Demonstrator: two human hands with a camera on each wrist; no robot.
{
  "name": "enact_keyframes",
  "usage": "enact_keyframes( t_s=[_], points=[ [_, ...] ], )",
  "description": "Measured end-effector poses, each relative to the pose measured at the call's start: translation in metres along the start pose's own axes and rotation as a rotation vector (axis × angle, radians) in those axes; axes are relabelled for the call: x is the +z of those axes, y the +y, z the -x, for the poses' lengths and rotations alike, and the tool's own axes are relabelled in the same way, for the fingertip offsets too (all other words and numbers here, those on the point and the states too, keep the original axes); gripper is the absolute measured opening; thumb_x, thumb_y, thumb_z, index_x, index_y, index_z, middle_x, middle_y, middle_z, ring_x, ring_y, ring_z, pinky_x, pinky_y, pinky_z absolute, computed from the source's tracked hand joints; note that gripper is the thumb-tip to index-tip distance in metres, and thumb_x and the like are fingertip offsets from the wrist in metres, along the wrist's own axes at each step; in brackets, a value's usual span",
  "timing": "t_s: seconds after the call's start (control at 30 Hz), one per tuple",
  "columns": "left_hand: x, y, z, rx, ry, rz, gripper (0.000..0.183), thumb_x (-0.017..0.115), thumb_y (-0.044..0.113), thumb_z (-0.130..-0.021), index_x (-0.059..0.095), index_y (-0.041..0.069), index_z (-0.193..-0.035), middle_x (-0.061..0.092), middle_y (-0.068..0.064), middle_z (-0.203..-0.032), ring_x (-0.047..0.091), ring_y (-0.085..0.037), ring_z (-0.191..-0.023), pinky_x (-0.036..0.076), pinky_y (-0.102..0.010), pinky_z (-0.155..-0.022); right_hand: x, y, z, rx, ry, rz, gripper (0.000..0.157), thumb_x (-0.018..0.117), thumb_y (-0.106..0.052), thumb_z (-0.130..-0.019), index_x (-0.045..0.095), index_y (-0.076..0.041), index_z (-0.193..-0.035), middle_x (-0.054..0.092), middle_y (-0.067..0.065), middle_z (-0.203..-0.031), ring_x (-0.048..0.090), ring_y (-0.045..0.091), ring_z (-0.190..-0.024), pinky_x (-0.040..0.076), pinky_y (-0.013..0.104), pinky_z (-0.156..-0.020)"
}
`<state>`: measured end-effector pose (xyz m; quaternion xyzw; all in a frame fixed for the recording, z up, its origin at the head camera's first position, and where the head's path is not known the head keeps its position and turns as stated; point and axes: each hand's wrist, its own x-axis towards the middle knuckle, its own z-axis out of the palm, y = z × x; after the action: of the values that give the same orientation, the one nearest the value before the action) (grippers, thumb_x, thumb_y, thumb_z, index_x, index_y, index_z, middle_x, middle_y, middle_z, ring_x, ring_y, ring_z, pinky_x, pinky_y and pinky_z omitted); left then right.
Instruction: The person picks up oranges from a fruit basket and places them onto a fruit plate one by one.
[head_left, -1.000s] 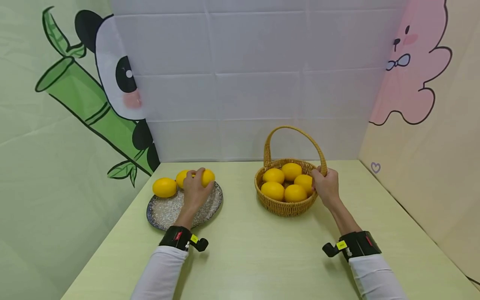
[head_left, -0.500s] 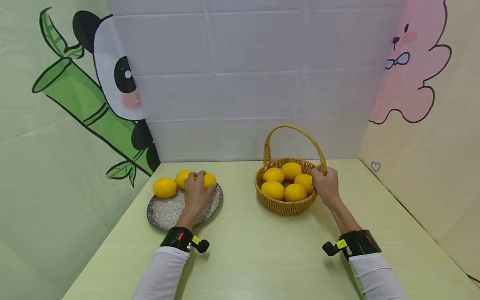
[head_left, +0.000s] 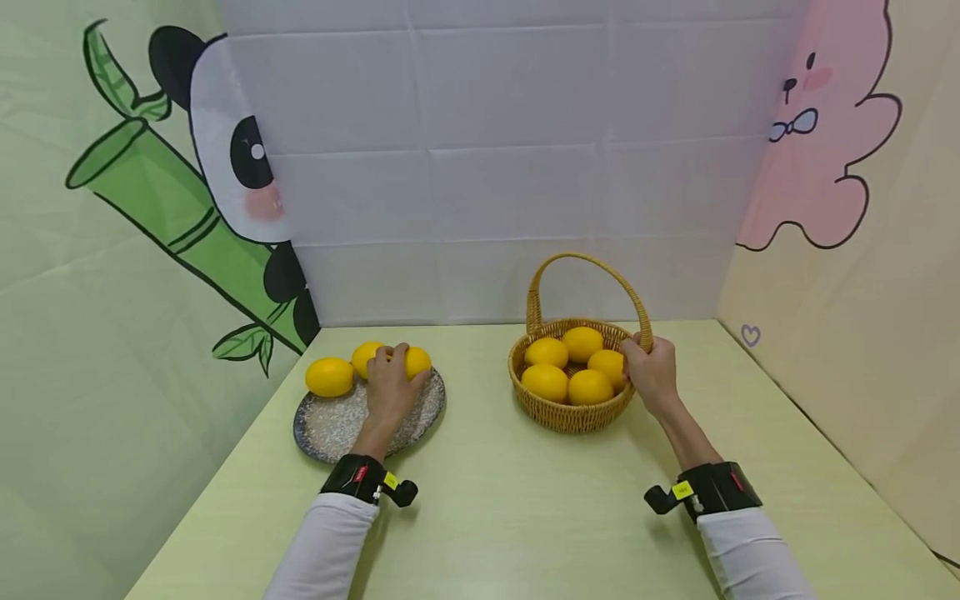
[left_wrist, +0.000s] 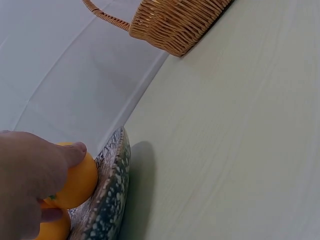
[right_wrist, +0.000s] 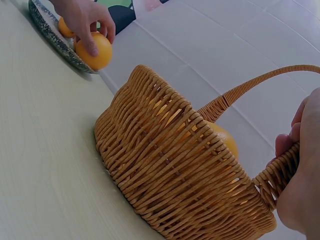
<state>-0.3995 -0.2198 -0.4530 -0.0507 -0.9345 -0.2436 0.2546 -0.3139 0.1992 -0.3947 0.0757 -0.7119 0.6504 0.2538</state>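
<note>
Yellow fruit [head_left: 418, 362] at plate rim [left_wrist: 112, 197], upright wicker basket [head_left: 573, 418]

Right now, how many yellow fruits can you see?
8: five fruits in the basket, three at the plate: left fruit, middle fruit, and right fruit, held by the left hand. More could be hidden.

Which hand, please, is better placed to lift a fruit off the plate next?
Probably the left hand: it holds a fruit at the plate, while the right hand grips the basket handle.

Fruit [head_left: 329, 377] is bright yellow, basket [head_left: 573, 420] golden-brown weave, plate [head_left: 330, 422] kinda speckly grey and dark blue, table [head_left: 525, 521] pale yellow-green.
</note>
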Motion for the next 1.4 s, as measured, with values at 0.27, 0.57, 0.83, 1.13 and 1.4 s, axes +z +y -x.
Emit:
enact_keyframes(
  t_s=[0.27,0.57,0.83,1.13,1.4],
  points=[
    [-0.001,0.0,0.002,0.006,0.008,-0.018,0.066,0.083,0.032,-0.087,0.057,0.004,-0.141,0.049,-0.024,-0.136,0.046,-0.043,-0.113,0.05,-0.056,-0.086,0.001,0.0,0.001,0.014,-0.001,0.004,0.033,0.051,0.001,-0.097,0.048,-0.003,-0.065,0.046,-0.006,-0.044,0.047,0.027,-0.039,0.047,0.028,-0.034],
    [-0.002,-0.003,0.004,0.015,0.016,-0.025,0.07,0.085,0.035,-0.084,0.058,0.005,-0.141,0.049,-0.024,-0.136,0.046,-0.043,-0.113,0.049,-0.056,-0.086,-0.001,0.003,-0.001,0.02,-0.003,-0.013,0.033,0.051,0.002,-0.098,0.048,-0.004,-0.065,0.046,-0.007,-0.044,0.047,0.027,-0.039,0.047,0.028,-0.035],
    [-0.009,0.011,-0.001,0.064,0.065,0.002,0.072,0.079,0.044,-0.087,0.058,0.007,-0.144,0.051,-0.021,-0.14,0.044,-0.043,-0.123,0.041,-0.058,-0.098,-0.004,0.027,-0.01,0.032,0.012,-0.026,0.034,0.052,-0.002,-0.099,0.047,-0.004,-0.065,0.046,-0.006,-0.044,0.046,0.018,-0.038,0.046,0.026,-0.034],
    [-0.026,0.053,-0.008,0.269,-0.111,0.163,0.081,0.072,0.054,-0.09,0.046,0.015,-0.156,0.038,-0.015,-0.157,0.032,-0.038,-0.141,0.029,-0.064,-0.11,0.0,0.001,0.001,0.015,0.006,0.003,0.032,0.051,0.002,-0.097,0.048,-0.001,-0.066,0.047,-0.007,-0.044,0.048,0.025,-0.039,0.048,0.028,-0.035],
    [-0.042,0.087,-0.008,0.33,-0.282,0.191,0.093,0.066,0.067,-0.089,0.032,0.024,-0.164,0.023,-0.008,-0.166,0.021,-0.031,-0.148,0.025,-0.064,-0.114,0.0,-0.001,0.001,0.009,0.003,-0.009,0.034,0.051,0.002,-0.097,0.048,-0.003,-0.064,0.047,-0.007,-0.044,0.047,0.021,-0.038,0.049,0.028,-0.036]
  ],
)
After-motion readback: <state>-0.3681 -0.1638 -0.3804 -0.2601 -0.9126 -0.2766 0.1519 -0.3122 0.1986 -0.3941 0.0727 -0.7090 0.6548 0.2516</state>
